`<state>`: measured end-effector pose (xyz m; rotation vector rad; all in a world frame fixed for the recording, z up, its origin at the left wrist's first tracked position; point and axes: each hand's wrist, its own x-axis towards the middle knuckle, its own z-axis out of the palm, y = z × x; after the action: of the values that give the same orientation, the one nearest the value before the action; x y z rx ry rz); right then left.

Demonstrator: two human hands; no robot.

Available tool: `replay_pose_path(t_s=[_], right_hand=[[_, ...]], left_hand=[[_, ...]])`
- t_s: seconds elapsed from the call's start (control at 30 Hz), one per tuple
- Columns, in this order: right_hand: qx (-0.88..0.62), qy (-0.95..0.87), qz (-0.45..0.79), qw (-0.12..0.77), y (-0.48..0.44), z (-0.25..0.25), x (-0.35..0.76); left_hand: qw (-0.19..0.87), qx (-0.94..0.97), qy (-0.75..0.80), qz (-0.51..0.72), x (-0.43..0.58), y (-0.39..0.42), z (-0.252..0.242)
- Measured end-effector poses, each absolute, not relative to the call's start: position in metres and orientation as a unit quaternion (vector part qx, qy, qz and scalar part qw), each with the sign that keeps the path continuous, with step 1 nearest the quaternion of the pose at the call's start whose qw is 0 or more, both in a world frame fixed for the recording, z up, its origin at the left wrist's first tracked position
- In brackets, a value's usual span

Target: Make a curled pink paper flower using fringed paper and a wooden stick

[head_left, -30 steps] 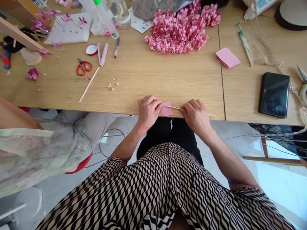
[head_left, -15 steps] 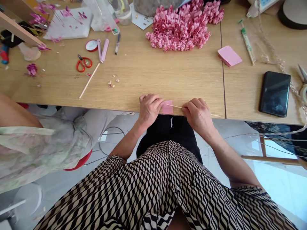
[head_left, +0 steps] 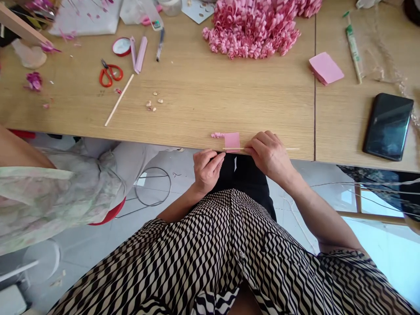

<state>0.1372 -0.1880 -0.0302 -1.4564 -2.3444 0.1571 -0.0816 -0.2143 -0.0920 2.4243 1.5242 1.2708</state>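
A small pink paper piece (head_left: 232,141) lies at the table's front edge, with a curled pink strip (head_left: 217,135) reaching left from its far side. Across its near edge runs a thin wooden stick (head_left: 292,148). My right hand (head_left: 271,153) is closed on the stick, which sticks out to the right behind it. My left hand (head_left: 207,169) hangs just off the edge, thumb and finger pinched at the stick's left end by the paper's near corner. The exact contact there is small and partly hidden.
A heap of curled pink paper (head_left: 252,33) lies at the back, a pink paper stack (head_left: 326,68) and dark phone-like device (head_left: 389,127) to the right. On the left are red-handled scissors (head_left: 110,73), another stick (head_left: 119,100) and a tape roll (head_left: 121,46). A person (head_left: 49,197) sits at left.
My left hand has drawn back toward me from the paper, uncovering the curled strip. The stick has shifted from the paper's middle to its near edge. The view has tilted slightly.
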Motion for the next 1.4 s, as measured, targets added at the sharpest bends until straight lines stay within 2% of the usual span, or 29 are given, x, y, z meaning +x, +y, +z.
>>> replay_pose_path(t_s=[0.5,0.9,1.13,1.4], right_hand=[[-0.515,-0.836,0.054,0.182,-0.187,-0.033,0.137],[-0.515,-0.835,0.037,0.189,-0.187,-0.033,0.136],[-0.502,-0.841,0.003,0.202,-0.186,-0.038,0.137],[-0.5,-0.843,-0.002,0.198,-0.186,-0.039,0.137]], left_hand=[[-0.082,0.759,0.509,0.399,-0.071,-0.21,-0.086],[-0.058,0.779,0.499,0.375,-0.072,-0.204,-0.077],[-0.107,0.741,0.476,0.462,-0.072,-0.209,-0.077],[-0.108,0.76,0.499,0.403,-0.07,-0.211,-0.087]])
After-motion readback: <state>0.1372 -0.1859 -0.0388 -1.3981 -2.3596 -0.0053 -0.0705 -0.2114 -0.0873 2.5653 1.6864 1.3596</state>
